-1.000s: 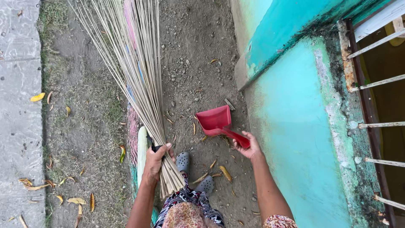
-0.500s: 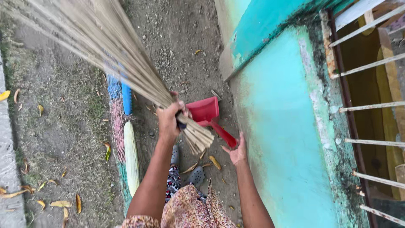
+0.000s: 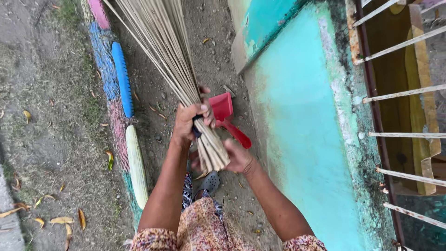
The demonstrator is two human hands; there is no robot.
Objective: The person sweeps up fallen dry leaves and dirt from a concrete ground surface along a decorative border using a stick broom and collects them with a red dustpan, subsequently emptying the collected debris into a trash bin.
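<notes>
Straw broom (image 3: 162, 56) fans toward twelve o'clock, its bound end gripped in the left hand's (image 3: 190, 122) closed fist. Right hand (image 3: 239, 157) cups the cut butt from four o'clock, fingers bent against it. Red dustpan (image 3: 227, 116) lies on the dirt beside the turquoise wall (image 3: 302, 121).

So the stick broom (image 3: 172, 60) got lifted off the dirt and swung up closer to vertical. The right hand (image 3: 239, 158) moved off the red dustpan (image 3: 225, 114) handle (it had been on it a second ago) and now presses against the broom's butt end, just under the left hand (image 3: 190, 121).
</notes>
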